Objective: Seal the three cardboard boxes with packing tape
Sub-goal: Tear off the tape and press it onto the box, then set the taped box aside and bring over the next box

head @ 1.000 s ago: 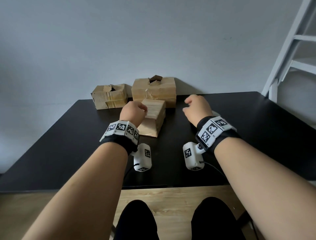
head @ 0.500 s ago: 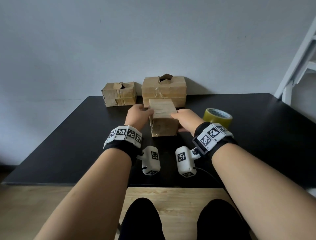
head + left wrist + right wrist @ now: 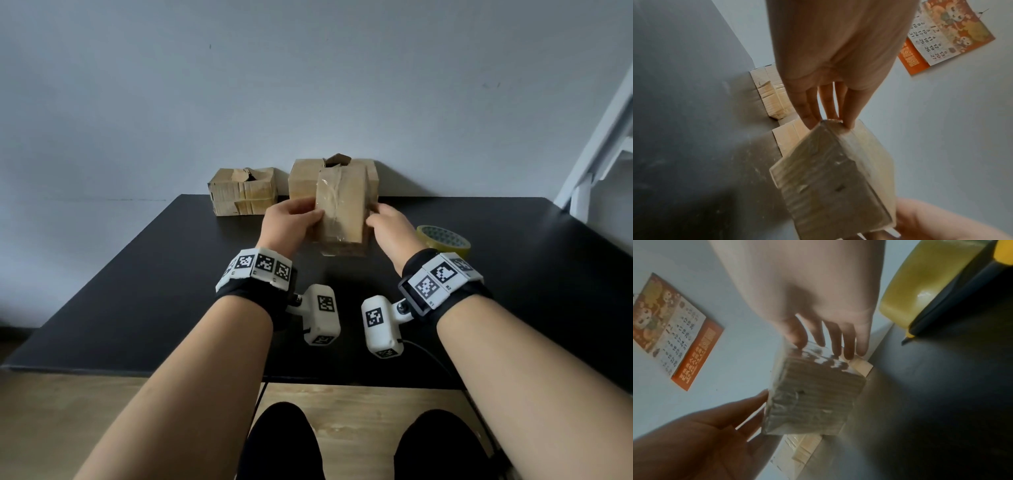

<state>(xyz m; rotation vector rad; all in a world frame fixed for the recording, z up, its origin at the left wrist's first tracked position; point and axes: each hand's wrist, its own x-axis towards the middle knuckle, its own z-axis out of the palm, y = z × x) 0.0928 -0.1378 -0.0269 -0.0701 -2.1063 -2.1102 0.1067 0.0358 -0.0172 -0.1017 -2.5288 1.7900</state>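
I hold a small cardboard box (image 3: 340, 212) wrapped in clear tape, lifted off the black table (image 3: 137, 274) with a taped face toward me. My left hand (image 3: 303, 219) pinches its left edge, thumb in front and fingers (image 3: 809, 113) behind. My right hand (image 3: 380, 221) grips its right side with thumb and fingers (image 3: 846, 340). Both wrist views show the box's underside (image 3: 830, 178) (image 3: 813, 394). Two more boxes stand at the wall: a torn-topped one (image 3: 243, 190) at the left and a larger one (image 3: 301, 178) partly hidden behind the held box. A yellowish tape roll (image 3: 443, 240) lies right of my right hand.
A white ladder frame (image 3: 603, 144) stands beyond the table's right end. A calendar (image 3: 941, 32) hangs on the wall above. Wooden floor and my knees lie below the table's near edge (image 3: 171, 368).
My right hand left the tape roll and joined the left on the small box. Both hands then lifted it off the table and tipped it upright.
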